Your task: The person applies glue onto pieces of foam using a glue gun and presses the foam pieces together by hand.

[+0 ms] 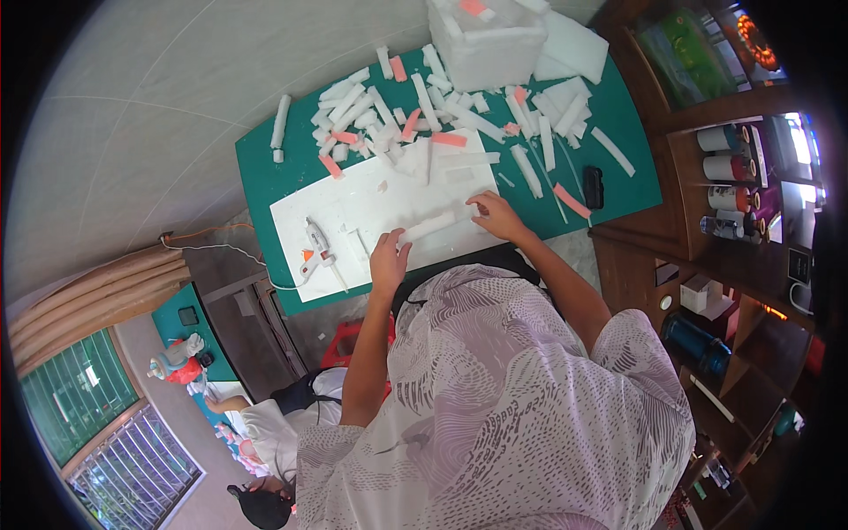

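A white foam strip (428, 227) lies between my hands, low over the white board (296, 216). At its left end, my left hand (389, 258) has its thumb and fingers closed on the strip. My right hand (496, 216) pinches near the right end, fingers curled; the exact contact there is hard to make out. On the board to the left rests a hot glue gun (318, 243) with a white cord. A small thin white piece (357, 244) lies between the glue gun and my left hand. White and pink foam offcuts (353, 115) are heaped beyond the board.
A white foam box (490, 53) stands at the back of the green table (627, 124), with foam sheets (572, 49) beside it. To the right lie a black case (594, 187) and loose strips. Shelves (671, 203) border the right. Another person (274, 424) works at lower left, near a red stool (340, 344).
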`<state>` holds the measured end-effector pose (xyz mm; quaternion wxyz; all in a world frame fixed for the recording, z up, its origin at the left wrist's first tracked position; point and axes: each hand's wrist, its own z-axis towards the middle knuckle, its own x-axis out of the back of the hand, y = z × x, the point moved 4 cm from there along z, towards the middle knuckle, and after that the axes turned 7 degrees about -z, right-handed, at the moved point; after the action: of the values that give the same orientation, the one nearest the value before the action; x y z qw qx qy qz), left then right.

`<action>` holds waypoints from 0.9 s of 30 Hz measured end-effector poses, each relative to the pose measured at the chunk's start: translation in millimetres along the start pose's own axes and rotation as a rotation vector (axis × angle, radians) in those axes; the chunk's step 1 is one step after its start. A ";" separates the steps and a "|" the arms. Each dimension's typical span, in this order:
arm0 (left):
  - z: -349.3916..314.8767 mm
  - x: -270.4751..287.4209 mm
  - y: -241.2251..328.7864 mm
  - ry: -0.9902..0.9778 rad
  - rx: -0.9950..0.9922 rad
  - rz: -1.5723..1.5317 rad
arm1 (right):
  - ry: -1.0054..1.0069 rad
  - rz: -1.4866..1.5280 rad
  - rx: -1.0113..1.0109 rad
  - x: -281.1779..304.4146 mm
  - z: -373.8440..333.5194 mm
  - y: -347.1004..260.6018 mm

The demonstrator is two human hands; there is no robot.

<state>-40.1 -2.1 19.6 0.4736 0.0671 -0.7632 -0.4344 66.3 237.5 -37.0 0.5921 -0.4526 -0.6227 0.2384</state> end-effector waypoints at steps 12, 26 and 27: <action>-1.5 -0.7 0.6 0.023 0.000 -0.008 | -0.018 -0.091 0.044 1.9 7.0 -3.6; -15.1 12.5 -10.5 0.090 0.016 0.014 | 0.063 -0.172 0.034 47.6 8.0 -16.7; -16.6 14.0 -11.2 0.094 0.022 0.010 | 0.056 -0.176 0.037 47.9 18.6 -18.0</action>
<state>-38.2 -26.1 23.6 0.5104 0.0888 -0.7450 -0.4202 48.9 273.9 -0.5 0.6361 -0.3916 -0.6389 0.1840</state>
